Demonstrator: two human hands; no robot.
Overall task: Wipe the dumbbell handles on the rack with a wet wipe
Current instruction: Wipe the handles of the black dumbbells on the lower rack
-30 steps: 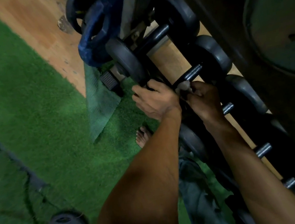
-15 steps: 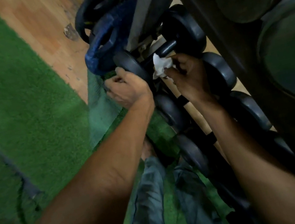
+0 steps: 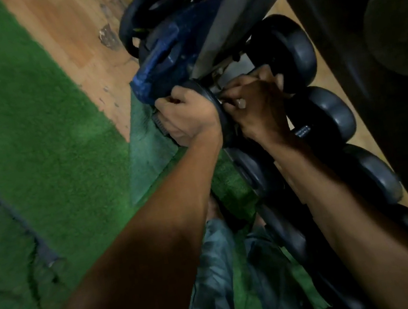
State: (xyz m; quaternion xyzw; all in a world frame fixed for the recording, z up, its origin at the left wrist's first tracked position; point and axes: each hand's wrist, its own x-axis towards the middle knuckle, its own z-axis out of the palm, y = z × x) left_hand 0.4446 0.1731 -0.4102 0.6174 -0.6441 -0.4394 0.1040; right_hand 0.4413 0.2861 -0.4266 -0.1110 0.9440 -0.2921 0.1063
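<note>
A dark rack (image 3: 314, 12) holds a row of black dumbbells running from top to lower right. The top dumbbell (image 3: 285, 50) lies crosswise, its long axis left to right. The left hand (image 3: 188, 119) grips its near disc; the right hand (image 3: 253, 102) curls round its handle, the wipe barely visible.

The right hand (image 3: 255, 110) covered the dumbbell handle; the wipe barely showed, and the left hand (image 3: 188, 119) hid the near plate's face.
</note>
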